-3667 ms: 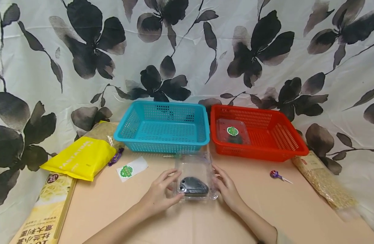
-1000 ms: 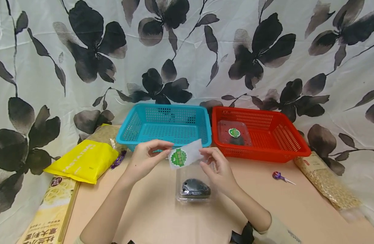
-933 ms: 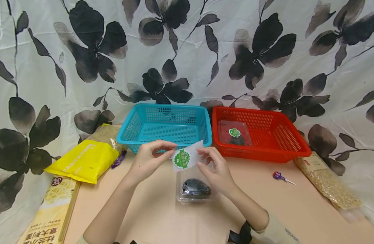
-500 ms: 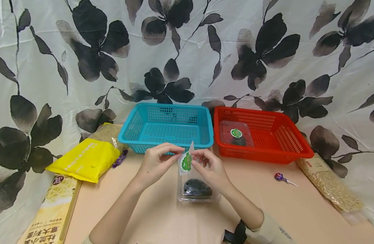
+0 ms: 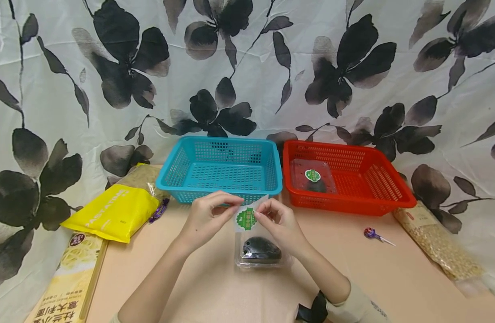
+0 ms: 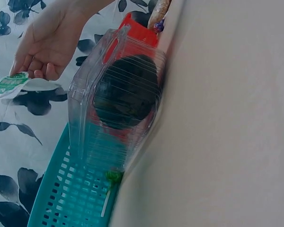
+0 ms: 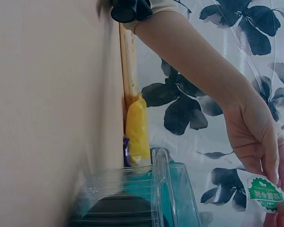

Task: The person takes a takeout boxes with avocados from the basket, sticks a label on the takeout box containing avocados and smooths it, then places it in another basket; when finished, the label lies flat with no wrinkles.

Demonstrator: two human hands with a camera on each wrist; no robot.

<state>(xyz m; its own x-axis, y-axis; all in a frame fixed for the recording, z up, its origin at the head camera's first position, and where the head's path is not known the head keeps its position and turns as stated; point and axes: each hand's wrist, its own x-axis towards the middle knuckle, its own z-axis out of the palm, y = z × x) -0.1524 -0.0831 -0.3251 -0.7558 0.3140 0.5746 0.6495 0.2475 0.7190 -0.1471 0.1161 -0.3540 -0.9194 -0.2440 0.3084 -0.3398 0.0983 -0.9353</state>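
My left hand (image 5: 209,220) pinches the left side of a small white backing paper that bears a round green sticker (image 5: 245,219). At the sticker's right edge, thumb and fingertips of my right hand (image 5: 280,224) pinch too. Both hands hold it above the table, over the back part of a clear plastic box (image 5: 244,261). Inside that box lies a dark, rounded, shiny thing (image 5: 261,248). In the right wrist view the green sticker (image 7: 265,194) faces the camera, its lower right edge between fingertips. The box's back part is hidden behind paper and hands.
A blue basket (image 5: 219,194) and a red basket (image 5: 348,205) stand behind; the red one holds a similar stickered box (image 5: 300,172). Left lie a yellow packet (image 5: 114,211) and a noodle pack (image 5: 70,278). Right are a lollipop (image 5: 370,233) and a grain bag (image 5: 437,246).
Earlier both hands held the box, while the sticker paper lay left on the table. It was then lifted between both hands. My hands have since drawn closer, right fingers now at the sticker's edge.
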